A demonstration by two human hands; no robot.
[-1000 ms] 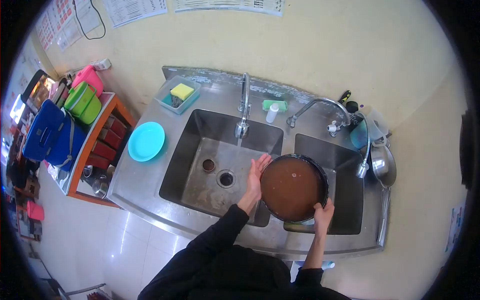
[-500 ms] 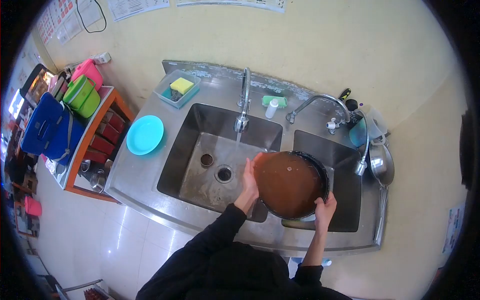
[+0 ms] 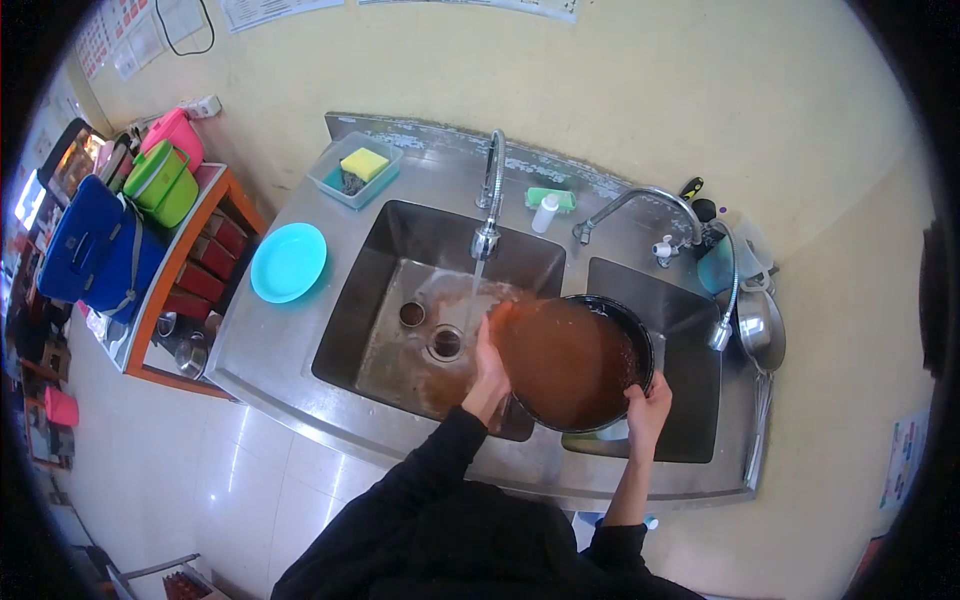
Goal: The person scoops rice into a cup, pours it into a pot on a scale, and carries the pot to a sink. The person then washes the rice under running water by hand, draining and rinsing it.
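Note:
A round black pot (image 3: 636,330) filled with cloudy brown water (image 3: 575,370) is tilted to the left over the divider between the two sink basins. My left hand (image 3: 490,365) is pressed along its left rim, the fingers partly covered by the brown water spilling past them. At the lower right, my right hand (image 3: 649,405) grips the rim with the thumb on the inner side. Brown water runs into the left basin (image 3: 350,335) and spreads around the drain (image 3: 446,342). Whether anything lies under the water in the pot is hidden.
Water streams from the left faucet (image 3: 485,240); a second faucet (image 3: 640,200) arches over the right basin (image 3: 690,400). A turquoise plate (image 3: 289,263) and a plastic box (image 3: 335,185) with a yellow sponge (image 3: 364,164) stand left. A white bottle (image 3: 545,214) stands behind; metal bowls (image 3: 762,330) lean right.
The pot has tipped further left, and brown water now pours over its left rim. The left basin's floor has turned from plain metal to brown-streaked. Both hands stay on the pot.

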